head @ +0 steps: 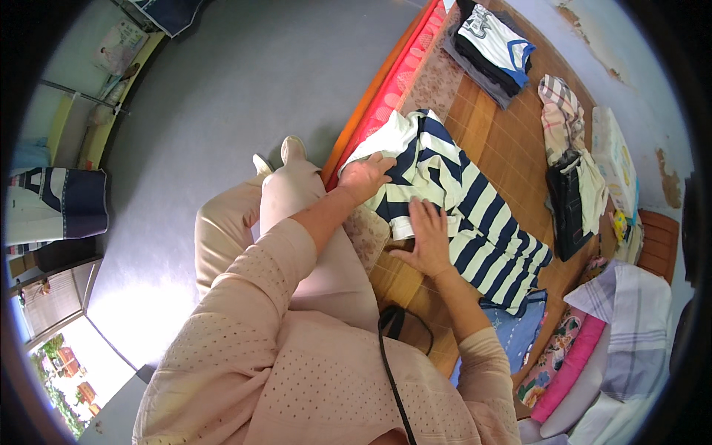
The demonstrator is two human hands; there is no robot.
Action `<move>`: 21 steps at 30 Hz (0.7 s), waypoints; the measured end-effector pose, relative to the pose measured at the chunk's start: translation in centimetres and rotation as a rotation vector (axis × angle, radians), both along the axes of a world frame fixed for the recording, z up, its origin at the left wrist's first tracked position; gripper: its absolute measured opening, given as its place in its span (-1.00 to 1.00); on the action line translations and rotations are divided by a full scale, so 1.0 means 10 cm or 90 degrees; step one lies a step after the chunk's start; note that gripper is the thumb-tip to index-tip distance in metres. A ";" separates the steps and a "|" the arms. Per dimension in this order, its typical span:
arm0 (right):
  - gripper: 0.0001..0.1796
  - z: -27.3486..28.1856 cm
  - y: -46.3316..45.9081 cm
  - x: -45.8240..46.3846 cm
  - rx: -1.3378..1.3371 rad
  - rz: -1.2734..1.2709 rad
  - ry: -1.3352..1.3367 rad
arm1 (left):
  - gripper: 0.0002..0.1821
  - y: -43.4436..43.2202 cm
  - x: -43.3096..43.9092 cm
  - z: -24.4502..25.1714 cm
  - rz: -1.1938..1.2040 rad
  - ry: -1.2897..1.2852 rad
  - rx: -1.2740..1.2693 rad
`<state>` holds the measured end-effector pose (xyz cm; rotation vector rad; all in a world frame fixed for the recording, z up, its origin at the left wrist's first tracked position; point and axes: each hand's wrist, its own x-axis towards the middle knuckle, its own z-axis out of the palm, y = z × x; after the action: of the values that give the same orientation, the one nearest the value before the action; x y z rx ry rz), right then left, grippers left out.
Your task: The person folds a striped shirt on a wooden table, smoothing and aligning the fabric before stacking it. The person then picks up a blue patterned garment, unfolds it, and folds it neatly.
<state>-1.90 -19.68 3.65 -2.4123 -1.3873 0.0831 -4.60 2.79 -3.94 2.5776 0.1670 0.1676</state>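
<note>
A striped shirt [486, 222] in navy and white lies spread on the mat, with a white collar area at its upper left. On the upper left part of the shirt rests my left hand [366, 177], its fingers slightly bent and apart on the cloth. My right hand [429, 239] lies palm down with fingers spread, touching the folded striped sleeve and its white cuff. Neither hand visibly pinches the fabric. Under the shirt's lower hem, a blue denim-like cloth [520, 328] shows in part.
Folded clothes [492, 44] lie at the mat's far end. A plaid garment [559, 111], a black bag-like item [568, 211] and a plastic-wrapped pack [613, 161] line the wall. Pillows and bedding [639, 334] are at right. A black strap [392, 372] hangs before me. Grey floor [233, 83] lies left.
</note>
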 end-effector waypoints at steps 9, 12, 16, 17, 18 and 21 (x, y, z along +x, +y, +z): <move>-0.71 -0.32 -0.15 0.30 0.198 -0.391 0.457 | -0.65 0.04 0.03 0.04 0.031 0.024 -0.104; -0.72 -0.23 -0.15 0.49 0.384 -0.450 0.607 | -0.67 0.06 -0.01 -0.01 0.018 -0.044 -0.138; -0.70 -0.20 -0.09 0.17 0.148 -0.214 0.286 | -0.68 0.06 -0.01 0.03 0.020 -0.064 -0.171; -0.64 -0.37 -0.13 0.07 0.191 -0.033 0.104 | -0.69 0.06 0.04 -0.01 0.023 -0.086 -0.184; -0.61 -0.39 -0.18 0.01 0.107 0.032 0.074 | -0.70 0.09 0.05 -0.02 0.032 -0.105 -0.196; -0.56 -0.44 -0.26 -0.10 0.037 0.076 0.070 | -0.70 0.10 0.05 -0.06 0.064 -0.148 -0.226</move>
<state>-2.91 -22.31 -0.79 -2.2413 -1.4614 0.2001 -4.13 3.78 -4.57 2.1779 0.2180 0.4329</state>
